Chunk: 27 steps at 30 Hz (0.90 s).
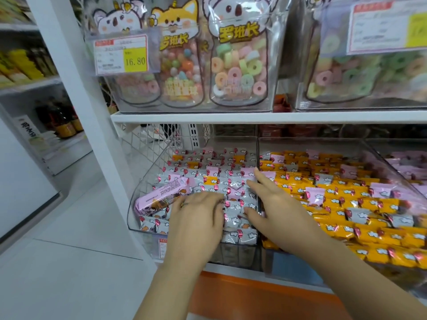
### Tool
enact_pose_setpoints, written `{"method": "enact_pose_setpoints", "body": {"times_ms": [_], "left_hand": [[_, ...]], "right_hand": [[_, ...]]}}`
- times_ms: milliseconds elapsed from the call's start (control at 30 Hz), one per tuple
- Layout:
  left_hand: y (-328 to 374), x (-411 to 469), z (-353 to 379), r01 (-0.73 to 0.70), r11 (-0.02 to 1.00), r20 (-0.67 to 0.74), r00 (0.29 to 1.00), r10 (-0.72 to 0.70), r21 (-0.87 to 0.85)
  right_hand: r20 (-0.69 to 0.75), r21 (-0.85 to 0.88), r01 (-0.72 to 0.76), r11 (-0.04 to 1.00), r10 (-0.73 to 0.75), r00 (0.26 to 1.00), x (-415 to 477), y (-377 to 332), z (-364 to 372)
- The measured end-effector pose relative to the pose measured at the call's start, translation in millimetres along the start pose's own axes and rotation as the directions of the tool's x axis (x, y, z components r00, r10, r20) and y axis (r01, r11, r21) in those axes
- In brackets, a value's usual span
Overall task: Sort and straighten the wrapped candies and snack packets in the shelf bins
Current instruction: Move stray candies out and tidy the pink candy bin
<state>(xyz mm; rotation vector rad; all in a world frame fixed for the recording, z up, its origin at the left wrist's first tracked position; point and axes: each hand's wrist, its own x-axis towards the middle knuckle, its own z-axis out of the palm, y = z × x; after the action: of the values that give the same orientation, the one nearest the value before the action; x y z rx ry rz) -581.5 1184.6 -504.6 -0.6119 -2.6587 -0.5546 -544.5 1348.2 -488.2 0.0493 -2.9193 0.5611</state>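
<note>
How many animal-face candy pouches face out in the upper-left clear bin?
3. The left koala pouch sits behind the price tag, the fox pouch is in the middle, and the right koala pouch is beside it. Others may stand hidden behind them.

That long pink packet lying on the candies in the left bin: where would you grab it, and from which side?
Pinch the long pink packet across its narrow middle, coming from above. It lies slanted on top of the candies, its left end close to the bin wall, so the long edges look freer than the ends. The left hand is nearest.
</note>
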Motion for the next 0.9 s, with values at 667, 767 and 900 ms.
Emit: {"method": "enact_pose_setpoints", "body": {"times_ms": [667,767,900], "left_hand": [[16.3,-14.4,-11.6,-0.02,0.981,-0.349,0.936,-0.049,-0.192],[41.3,-23.9,-1.6,-0.142,0.96,-0.343,0.938,0.052,-0.241],[87.0,-27.2,10.3,-0.235,0.921,-0.284,0.948,0.146,-0.31]], "right_hand": [[-0.088,0.222,0.059,0.973,-0.04,0.995,-15.0,4.0,-15.4],[-0.223,0.451,0.134,0.882,-0.034,0.974,-41.8,10.0,-28.2],[-0.349,0.627,0.176,0.759,0.071,0.935,-77.0,28.2,-45.8]]}}
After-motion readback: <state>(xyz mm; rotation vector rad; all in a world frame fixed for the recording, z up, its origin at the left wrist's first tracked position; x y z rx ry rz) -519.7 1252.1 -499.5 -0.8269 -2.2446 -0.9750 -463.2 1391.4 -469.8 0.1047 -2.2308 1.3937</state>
